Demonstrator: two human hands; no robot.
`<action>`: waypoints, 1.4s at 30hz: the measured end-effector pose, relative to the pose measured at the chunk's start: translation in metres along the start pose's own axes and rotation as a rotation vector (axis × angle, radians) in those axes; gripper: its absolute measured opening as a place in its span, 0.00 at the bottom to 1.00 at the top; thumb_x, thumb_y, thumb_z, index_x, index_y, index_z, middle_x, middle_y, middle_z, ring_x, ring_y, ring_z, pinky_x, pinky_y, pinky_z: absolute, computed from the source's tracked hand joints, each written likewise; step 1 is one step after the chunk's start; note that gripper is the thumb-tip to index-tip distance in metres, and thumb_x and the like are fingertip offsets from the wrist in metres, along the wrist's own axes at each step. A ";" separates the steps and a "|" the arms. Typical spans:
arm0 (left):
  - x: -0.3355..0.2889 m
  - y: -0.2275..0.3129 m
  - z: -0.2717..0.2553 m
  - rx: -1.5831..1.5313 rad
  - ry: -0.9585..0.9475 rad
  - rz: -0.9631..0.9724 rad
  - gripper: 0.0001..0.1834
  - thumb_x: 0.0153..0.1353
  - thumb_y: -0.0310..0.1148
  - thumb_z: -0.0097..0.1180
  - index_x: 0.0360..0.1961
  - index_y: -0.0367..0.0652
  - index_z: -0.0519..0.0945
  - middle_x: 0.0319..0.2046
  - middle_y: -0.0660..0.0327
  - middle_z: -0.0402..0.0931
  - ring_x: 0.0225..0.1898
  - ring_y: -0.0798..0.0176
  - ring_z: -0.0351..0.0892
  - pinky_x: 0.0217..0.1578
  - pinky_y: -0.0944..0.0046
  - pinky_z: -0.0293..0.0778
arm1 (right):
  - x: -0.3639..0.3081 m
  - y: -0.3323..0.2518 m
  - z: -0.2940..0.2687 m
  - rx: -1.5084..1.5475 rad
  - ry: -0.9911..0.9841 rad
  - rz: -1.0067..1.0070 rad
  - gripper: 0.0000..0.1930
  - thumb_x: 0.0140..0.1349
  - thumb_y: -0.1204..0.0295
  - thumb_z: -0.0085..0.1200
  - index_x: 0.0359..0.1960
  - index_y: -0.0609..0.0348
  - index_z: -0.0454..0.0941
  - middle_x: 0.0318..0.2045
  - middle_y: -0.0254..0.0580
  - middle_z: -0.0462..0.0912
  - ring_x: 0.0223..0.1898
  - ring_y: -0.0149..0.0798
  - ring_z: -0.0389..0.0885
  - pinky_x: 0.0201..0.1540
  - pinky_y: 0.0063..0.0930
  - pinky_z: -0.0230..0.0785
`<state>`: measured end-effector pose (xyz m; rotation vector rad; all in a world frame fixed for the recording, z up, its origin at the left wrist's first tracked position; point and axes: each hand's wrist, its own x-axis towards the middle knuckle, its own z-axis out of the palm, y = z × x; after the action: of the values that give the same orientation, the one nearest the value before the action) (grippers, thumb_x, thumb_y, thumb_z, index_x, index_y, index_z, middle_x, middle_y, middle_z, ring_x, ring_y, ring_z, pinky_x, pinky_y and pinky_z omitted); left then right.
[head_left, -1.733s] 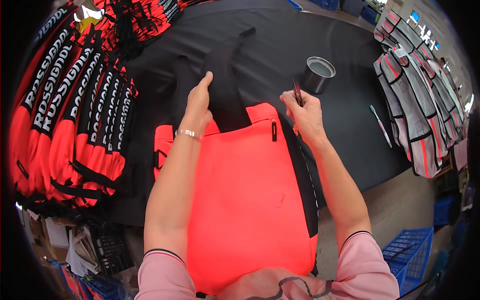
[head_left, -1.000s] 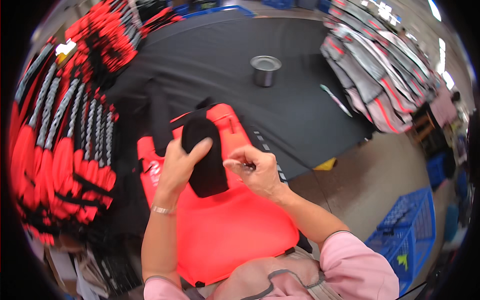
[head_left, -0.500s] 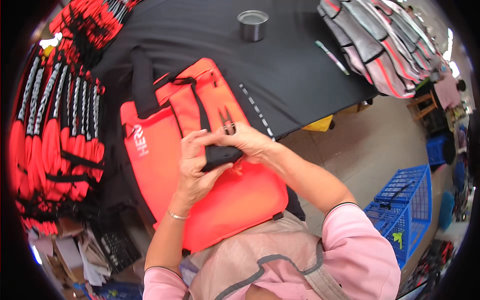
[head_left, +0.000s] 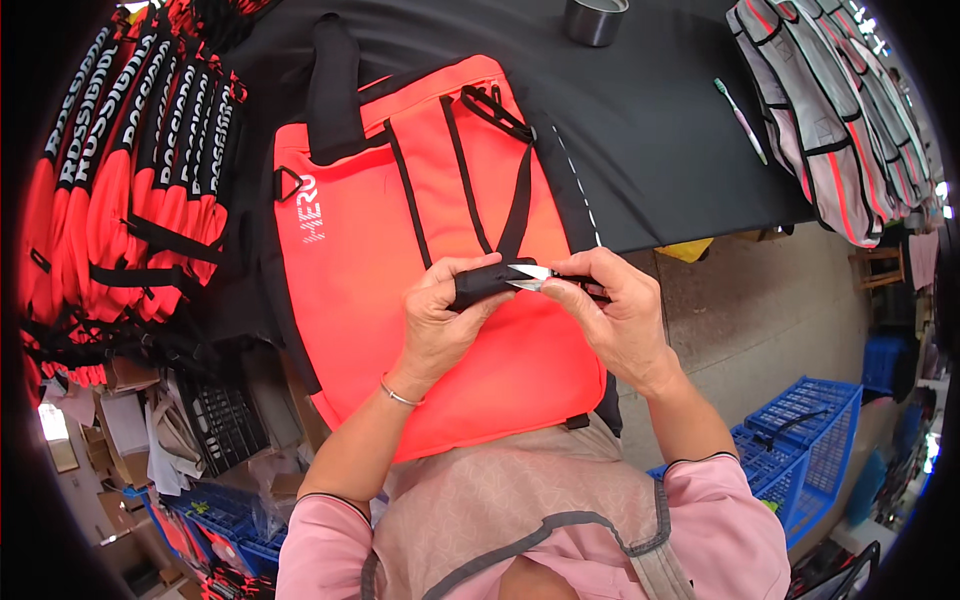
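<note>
A bright orange-red bag (head_left: pixel 450 390) with black trim lies flat before me. My left hand (head_left: pixel 436 318) is closed round a black padded strap (head_left: pixel 478 285) of the bag, thumb below and fingers above. My right hand (head_left: pixel 628 318) pinches a pair of thread snips (head_left: pixel 528 278). Their silver blades point left, slightly parted, and lie against the strap's right end. Any thread between the blades is too small to make out. From the strap, a thin black webbing band (head_left: pixel 517 205) runs up to the bag's top right corner.
Folded red-and-black bags (head_left: pixel 150 170) are stacked at the left. On the black-covered table (head_left: pixel 650 130) stand a metal tin (head_left: pixel 596 20) and a toothbrush (head_left: pixel 741 120). Grey padded pieces (head_left: pixel 815 120) lie at the far right. Blue plastic crates (head_left: pixel 800 430) stand on the floor to the right.
The snips have turned from pointing away at the right hand to pointing left at the strap. My hands have moved apart, with the left alone gripping the strap. The view has shifted.
</note>
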<state>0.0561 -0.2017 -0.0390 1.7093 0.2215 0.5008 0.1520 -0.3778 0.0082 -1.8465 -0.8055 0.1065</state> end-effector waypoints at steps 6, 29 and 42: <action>0.000 -0.001 0.000 0.029 -0.013 0.017 0.14 0.51 0.19 0.69 0.41 0.40 0.87 0.43 0.60 0.82 0.43 0.67 0.82 0.44 0.69 0.80 | 0.007 0.004 0.007 -0.155 -0.029 -0.106 0.10 0.58 0.68 0.65 0.31 0.61 0.80 0.26 0.40 0.81 0.24 0.40 0.80 0.25 0.30 0.71; 0.000 -0.013 -0.003 0.043 -0.065 0.013 0.14 0.50 0.20 0.71 0.40 0.42 0.87 0.43 0.59 0.82 0.42 0.66 0.82 0.43 0.68 0.79 | 0.013 0.016 0.005 -0.058 -0.173 0.033 0.11 0.58 0.65 0.66 0.27 0.58 0.79 0.25 0.40 0.82 0.23 0.41 0.81 0.26 0.32 0.72; -0.023 0.018 -0.028 0.831 -0.479 0.760 0.09 0.49 0.26 0.64 0.34 0.45 0.86 0.54 0.65 0.79 0.58 0.60 0.73 0.55 0.59 0.76 | 0.007 0.008 -0.011 0.413 0.121 0.306 0.07 0.61 0.75 0.63 0.38 0.64 0.79 0.26 0.29 0.79 0.26 0.18 0.73 0.30 0.13 0.66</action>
<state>0.0211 -0.1905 -0.0226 2.6682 -0.6891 0.5589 0.1657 -0.3843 0.0078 -1.5512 -0.3768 0.3277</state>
